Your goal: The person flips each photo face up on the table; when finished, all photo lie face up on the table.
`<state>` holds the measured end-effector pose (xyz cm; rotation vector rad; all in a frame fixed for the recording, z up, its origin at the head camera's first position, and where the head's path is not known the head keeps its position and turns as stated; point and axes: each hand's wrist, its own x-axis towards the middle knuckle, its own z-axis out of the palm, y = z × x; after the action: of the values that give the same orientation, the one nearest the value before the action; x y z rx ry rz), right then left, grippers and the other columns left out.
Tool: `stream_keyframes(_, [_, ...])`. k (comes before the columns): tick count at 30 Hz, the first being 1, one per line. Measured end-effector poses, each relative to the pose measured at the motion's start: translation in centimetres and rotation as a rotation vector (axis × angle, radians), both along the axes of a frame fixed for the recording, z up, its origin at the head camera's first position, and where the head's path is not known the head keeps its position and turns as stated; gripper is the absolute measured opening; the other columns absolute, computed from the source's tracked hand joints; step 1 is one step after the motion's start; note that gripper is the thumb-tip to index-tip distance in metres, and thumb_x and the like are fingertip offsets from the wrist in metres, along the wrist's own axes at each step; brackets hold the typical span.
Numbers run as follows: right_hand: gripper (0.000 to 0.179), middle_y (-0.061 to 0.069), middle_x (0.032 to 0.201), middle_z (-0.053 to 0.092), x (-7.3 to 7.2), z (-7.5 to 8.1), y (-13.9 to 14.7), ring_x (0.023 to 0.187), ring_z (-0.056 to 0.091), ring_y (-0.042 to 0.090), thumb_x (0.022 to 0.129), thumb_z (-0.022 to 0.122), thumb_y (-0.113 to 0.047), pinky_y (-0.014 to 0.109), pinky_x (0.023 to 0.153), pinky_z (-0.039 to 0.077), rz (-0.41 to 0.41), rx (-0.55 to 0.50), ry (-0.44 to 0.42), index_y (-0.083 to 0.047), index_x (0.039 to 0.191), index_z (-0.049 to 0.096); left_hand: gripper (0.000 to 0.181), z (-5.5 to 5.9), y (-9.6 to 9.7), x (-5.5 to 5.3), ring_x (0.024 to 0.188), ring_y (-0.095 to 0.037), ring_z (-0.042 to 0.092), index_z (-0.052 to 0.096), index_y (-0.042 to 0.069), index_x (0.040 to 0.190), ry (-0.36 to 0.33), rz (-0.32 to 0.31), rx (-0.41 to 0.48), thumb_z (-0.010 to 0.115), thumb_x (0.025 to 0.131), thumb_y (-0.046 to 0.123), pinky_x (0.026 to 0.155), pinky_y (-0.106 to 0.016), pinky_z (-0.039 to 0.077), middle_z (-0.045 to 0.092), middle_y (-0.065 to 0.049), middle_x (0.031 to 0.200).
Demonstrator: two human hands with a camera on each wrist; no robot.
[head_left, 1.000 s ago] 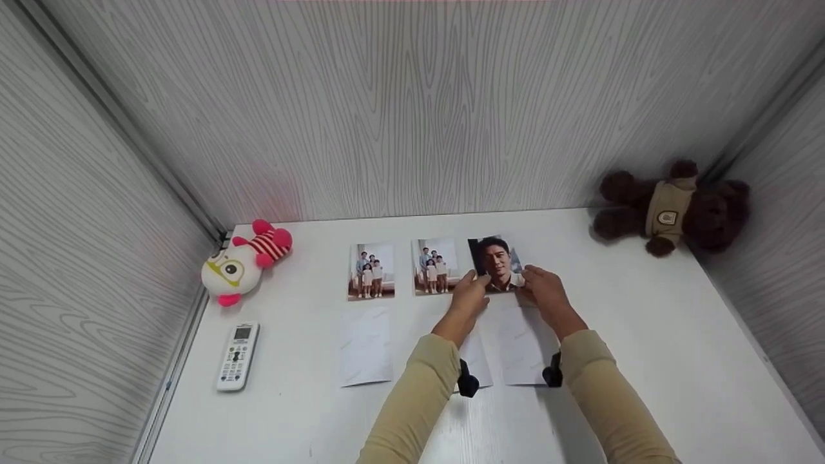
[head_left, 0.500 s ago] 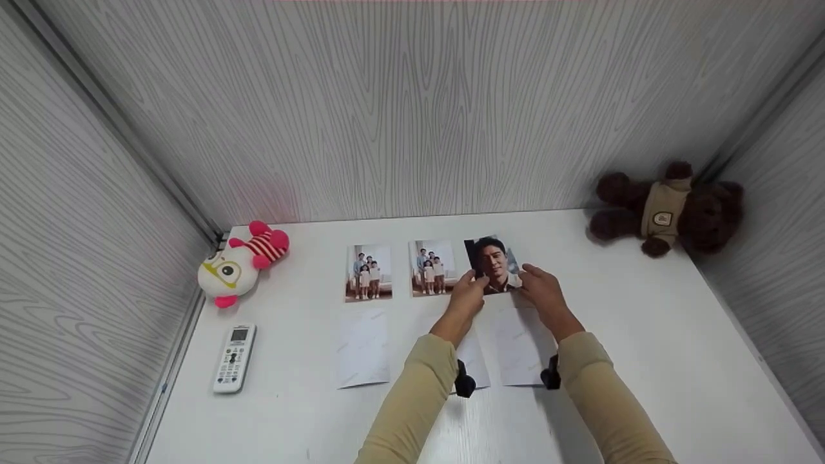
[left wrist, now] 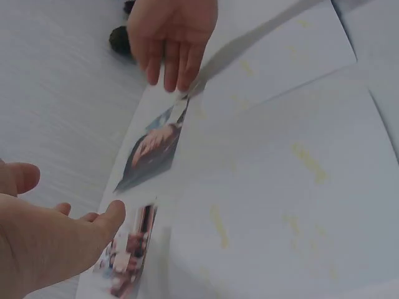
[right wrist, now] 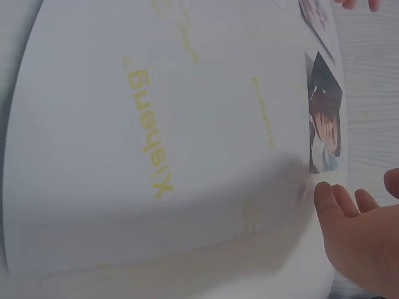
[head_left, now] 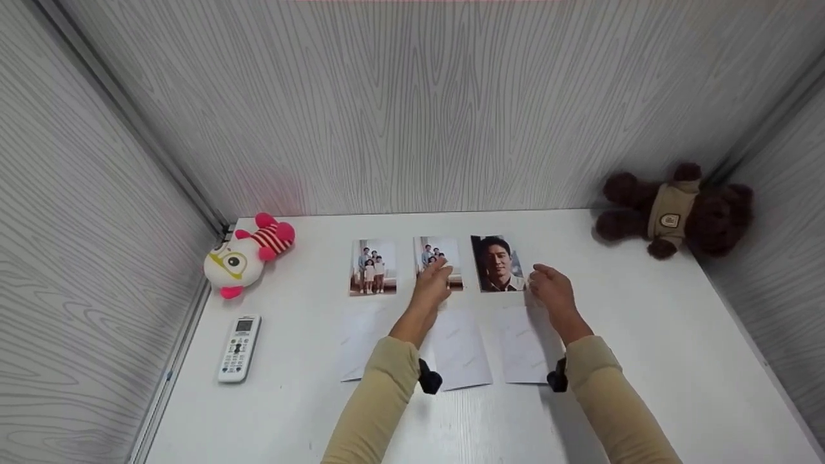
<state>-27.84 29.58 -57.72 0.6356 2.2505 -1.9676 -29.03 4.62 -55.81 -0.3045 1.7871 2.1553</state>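
Three photo prints lie face up in a row on the white table. The right-hand one is a portrait photo (head_left: 498, 264); the left family photo (head_left: 374, 267) and the middle family photo (head_left: 424, 250) show the same group. My left hand (head_left: 430, 290) hangs over the middle family photo and covers part of it. In the left wrist view that left hand (left wrist: 56, 240) has its fingers extended and holds nothing. Just right of the portrait's lower corner is my right hand (head_left: 554, 293). Its fingers (right wrist: 330, 202) are relaxed in the right wrist view, gripping nothing.
Nearer the front lie three white sheets: left (head_left: 361, 341), middle (head_left: 461, 351) and right (head_left: 525, 348), with faint yellow lettering. A white remote control (head_left: 239, 349) and a pink-and-white plush toy (head_left: 238, 261) are at left. A brown teddy bear (head_left: 670, 209) lies back right.
Both hands have let go of the portrait photo, which stays on the table. My left hand has moved left over the middle family photo; my right hand has drawn slightly right.
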Motion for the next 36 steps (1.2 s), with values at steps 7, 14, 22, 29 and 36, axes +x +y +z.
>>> stream_keyframes(7, [0.040, 0.014, 0.119, 0.068, -0.3, 0.2, -1.0, 0.107, 0.068, 0.023, 0.108, 0.047, -0.019, 0.035, 0.098, 0.056, -0.026, -0.002, 0.073, 0.002, 0.141, 0.054, 0.054, -0.1, -7.9, 0.9, 0.153, -0.036, 0.028, 0.034, 0.004, 0.157, -0.023, 0.106, -0.022, 0.046, 0.107, 0.022, 0.123, -0.049, 0.032, 0.030, -0.018, 0.164])
stream_keyframes(14, [0.042, 0.015, 0.121, 0.066, -0.9, 1.3, -3.6, 0.103, 0.068, 0.019, 0.110, 0.043, -0.021, 0.027, 0.093, 0.058, 0.118, -0.100, 0.030, 0.004, 0.144, 0.049, 0.054, -0.4, -14.0, 1.3, 0.153, -0.034, 0.028, 0.031, 0.004, 0.158, -0.061, 0.151, -0.077, 0.044, 0.108, 0.023, 0.125, -0.047, 0.029, 0.030, -0.017, 0.165])
stream_keyframes(22, [0.046, 0.028, 0.146, 0.052, -0.4, 0.7, -8.8, 0.125, 0.062, 0.031, 0.110, 0.043, -0.021, 0.036, 0.103, 0.054, 0.271, -0.260, -0.111, 0.005, 0.148, 0.044, 0.056, -0.8, -16.4, 2.6, 0.154, -0.039, 0.025, 0.030, 0.002, 0.158, -0.199, 0.083, -0.107, 0.043, 0.109, 0.026, 0.124, -0.054, 0.028, 0.027, -0.022, 0.165])
stream_keyframes(29, [0.045, 0.026, 0.141, 0.056, 0.4, 0.2, -13.2, 0.129, 0.061, 0.035, 0.108, 0.048, -0.019, 0.042, 0.104, 0.054, 0.266, -0.394, -0.229, 0.002, 0.147, 0.046, 0.061, -0.5, -16.2, 2.4, 0.148, -0.039, 0.037, 0.026, 0.005, 0.159, -0.281, 0.094, -0.082, 0.046, 0.108, 0.030, 0.118, -0.052, 0.039, 0.033, -0.022, 0.161])
stream_keyframes(36, [0.047, 0.024, 0.144, 0.055, 1.2, -0.2, -15.5, 0.130, 0.059, 0.036, 0.107, 0.050, -0.021, 0.047, 0.106, 0.052, 0.269, -0.453, -0.279, 0.000, 0.149, 0.044, 0.060, -0.9, -15.4, 2.4, 0.146, -0.040, 0.040, 0.024, 0.001, 0.159, -0.294, 0.100, -0.046, 0.044, 0.108, 0.027, 0.115, -0.051, 0.043, 0.037, -0.023, 0.157])
